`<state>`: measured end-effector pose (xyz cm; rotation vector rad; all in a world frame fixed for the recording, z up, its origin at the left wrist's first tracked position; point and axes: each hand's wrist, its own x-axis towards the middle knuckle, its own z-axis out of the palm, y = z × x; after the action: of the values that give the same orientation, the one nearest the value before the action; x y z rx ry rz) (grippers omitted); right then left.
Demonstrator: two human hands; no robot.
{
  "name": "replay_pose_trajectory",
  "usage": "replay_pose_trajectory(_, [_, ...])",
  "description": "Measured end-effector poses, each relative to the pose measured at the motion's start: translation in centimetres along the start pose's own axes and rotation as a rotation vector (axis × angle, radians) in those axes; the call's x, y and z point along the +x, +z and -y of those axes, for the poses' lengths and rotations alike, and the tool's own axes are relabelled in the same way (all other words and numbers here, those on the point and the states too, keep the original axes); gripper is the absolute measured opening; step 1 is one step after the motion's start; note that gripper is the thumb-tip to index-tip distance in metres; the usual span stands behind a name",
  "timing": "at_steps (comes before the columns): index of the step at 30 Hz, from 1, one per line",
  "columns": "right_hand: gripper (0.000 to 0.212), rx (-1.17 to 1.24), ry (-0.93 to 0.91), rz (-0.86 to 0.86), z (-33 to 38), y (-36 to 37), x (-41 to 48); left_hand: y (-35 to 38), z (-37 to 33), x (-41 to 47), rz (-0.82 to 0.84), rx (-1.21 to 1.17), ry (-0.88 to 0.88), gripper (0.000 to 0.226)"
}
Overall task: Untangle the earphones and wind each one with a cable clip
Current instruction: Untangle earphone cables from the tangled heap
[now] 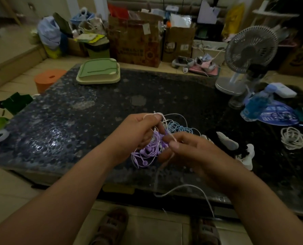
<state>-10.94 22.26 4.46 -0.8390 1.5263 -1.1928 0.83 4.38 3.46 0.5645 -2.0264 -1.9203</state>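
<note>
At the centre of the frame, a tangle of thin, glossy earphones [151, 147] in knotted lilac, pale blue and white loops is held over the dark, speckled stone worktop [76, 121]. The left hand [138, 131] has its fingers curled, pinching white strands at the top of the tangle. The right hand [193, 152] pinches one fine wire beside the lilac loops. A round mesh fan [249, 50] stands at upper right, and creased brown paper bags [134, 41] line the floor behind.
</note>
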Motion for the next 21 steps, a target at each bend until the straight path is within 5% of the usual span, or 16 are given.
replay_pose_trajectory(7, [0.030, 0.257, -0.056, -0.326, 0.1, 0.0, 1.9, 0.1, 0.3, -0.1, -0.008, 0.179, -0.013, 0.021])
replay_pose_trajectory(11, [0.035, 0.440, -0.060, -0.470, 0.7, -1.7, 1.8, -0.7, 0.7, -0.3, 0.128, 0.326, -0.051, 0.015])
replay_pose_trajectory(15, [0.047, 0.366, -0.011, -0.564, 0.5, -2.1, 1.4, -0.4, 0.9, -0.4, 0.184, 0.422, -0.092, 0.018])
replay_pose_trajectory(18, [0.025, 0.266, 0.061, -0.489, 0.8, -2.0, 0.5, 0.2, 0.8, -0.7, 0.180, 0.372, -0.097, 0.012])
replay_pose_trajectory(21, [0.039, 0.154, 0.164, -0.318, 0.2, -2.1, -0.7, 1.1, 0.8, -1.3, 0.196, 0.390, -0.055, 0.014])
